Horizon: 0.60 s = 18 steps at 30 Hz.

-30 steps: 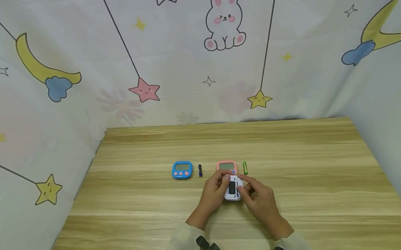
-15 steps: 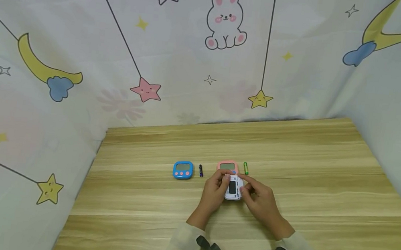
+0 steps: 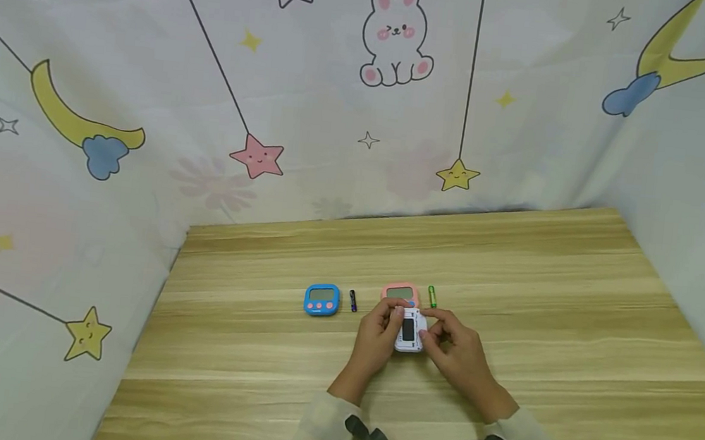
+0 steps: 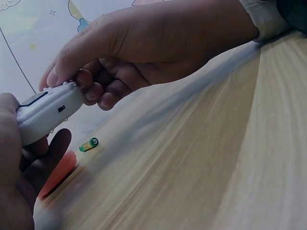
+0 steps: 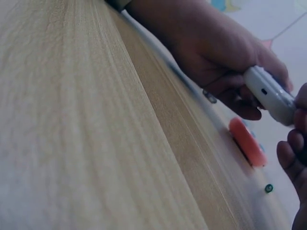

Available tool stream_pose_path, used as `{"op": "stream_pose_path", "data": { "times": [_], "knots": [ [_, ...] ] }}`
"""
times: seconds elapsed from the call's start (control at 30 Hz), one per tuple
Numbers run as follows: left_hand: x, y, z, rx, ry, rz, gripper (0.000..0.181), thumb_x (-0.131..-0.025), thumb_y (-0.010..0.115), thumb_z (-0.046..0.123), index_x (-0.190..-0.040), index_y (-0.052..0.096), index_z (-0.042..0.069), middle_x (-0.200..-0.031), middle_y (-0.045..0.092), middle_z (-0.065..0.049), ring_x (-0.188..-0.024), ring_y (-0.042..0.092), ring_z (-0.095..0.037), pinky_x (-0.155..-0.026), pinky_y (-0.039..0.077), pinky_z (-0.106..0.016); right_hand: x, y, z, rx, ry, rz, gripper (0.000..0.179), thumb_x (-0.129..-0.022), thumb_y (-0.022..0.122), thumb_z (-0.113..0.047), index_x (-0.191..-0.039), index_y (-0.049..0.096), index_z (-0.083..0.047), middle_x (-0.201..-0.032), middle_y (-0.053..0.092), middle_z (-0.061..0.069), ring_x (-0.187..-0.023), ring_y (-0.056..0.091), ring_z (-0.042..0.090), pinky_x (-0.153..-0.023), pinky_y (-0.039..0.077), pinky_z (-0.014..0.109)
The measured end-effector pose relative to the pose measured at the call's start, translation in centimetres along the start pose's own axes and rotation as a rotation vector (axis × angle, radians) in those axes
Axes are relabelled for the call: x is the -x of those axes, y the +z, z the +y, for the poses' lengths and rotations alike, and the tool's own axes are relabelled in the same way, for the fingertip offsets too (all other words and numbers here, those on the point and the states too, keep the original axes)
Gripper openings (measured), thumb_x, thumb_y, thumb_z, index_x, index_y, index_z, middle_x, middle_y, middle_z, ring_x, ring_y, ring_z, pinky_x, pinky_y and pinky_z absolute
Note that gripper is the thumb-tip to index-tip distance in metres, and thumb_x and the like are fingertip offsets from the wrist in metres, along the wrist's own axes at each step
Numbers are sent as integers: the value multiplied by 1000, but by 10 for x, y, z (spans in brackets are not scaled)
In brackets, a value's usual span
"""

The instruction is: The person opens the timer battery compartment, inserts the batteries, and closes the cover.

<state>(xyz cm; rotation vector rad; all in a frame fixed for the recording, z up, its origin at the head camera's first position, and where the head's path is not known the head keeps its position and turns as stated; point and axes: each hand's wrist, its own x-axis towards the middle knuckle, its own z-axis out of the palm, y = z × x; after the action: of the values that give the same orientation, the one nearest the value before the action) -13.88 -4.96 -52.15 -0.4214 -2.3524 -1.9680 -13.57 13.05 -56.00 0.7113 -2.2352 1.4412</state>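
A white digital timer (image 3: 408, 330) is held back side up above the table, a dark rectangle on its back facing the head camera. My left hand (image 3: 378, 332) grips its left side, thumb on the back and fingers beneath. At the right edge, my right hand (image 3: 456, 348) pinches the timer with thumb and index finger. In the left wrist view, the right hand (image 4: 129, 52) reaches in from the upper right to the white casing (image 4: 53, 108), which has a small dark slot in its side. The right wrist view shows the left hand (image 5: 225, 52) around the casing's other end.
A pink timer (image 3: 399, 293) lies just beyond the hands, partly covered by them. To its right is a green battery (image 3: 431, 296). A dark battery (image 3: 353, 301) and a blue timer (image 3: 321, 299) lie to the left. Printed curtains (image 3: 313, 103) enclose the wooden table (image 3: 238, 351).
My right thumb shifts slightly along the timer's right edge. My left hand keeps its grip, and the things on the table stay put.
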Motion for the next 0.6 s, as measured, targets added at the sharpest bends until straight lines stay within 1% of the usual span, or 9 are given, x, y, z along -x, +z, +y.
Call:
{"op": "stream_pose_path", "data": {
  "times": [0.07, 0.3, 0.43, 0.6],
  "knots": [
    [0, 0, 0, -5, 2, 4, 26, -104, 47, 17, -114, 61, -3, -92, 68, -11, -75, 59, -6, -64, 49, -22, 0, 0, -1, -8, -5, 3, 39, -83, 71, 5, -119, 62, -8, -72, 56, -9, -63, 53, 4, -60, 48, 17],
    [0, 0, -1, 0, -4, 12, 26, -104, 47, 17, -114, 61, -3, -93, 68, -11, -76, 59, -6, -64, 49, -22, -2, 1, -3, -39, -65, 37, 44, -78, 75, 10, -119, 65, -5, -73, 57, -7, -62, 54, 5, -60, 49, 18],
    [0, 0, -1, 7, -6, 18, 25, -104, 47, 17, -114, 61, -3, -94, 68, -11, -79, 60, -9, -66, 49, -23, -1, 1, -1, -34, -54, 26, 43, -80, 73, 9, -120, 64, -5, -73, 57, -8, -63, 54, 5, -60, 49, 17],
    [0, 1, 0, 15, -10, 42, 23, -103, 48, 14, -114, 61, -1, -95, 68, -10, -84, 61, -11, -71, 50, -24, 1, 0, 2, -26, 3, -13, 41, -87, 63, 7, -125, 60, -6, -75, 58, -8, -62, 53, 5, -58, 46, 19]
  ]
}}
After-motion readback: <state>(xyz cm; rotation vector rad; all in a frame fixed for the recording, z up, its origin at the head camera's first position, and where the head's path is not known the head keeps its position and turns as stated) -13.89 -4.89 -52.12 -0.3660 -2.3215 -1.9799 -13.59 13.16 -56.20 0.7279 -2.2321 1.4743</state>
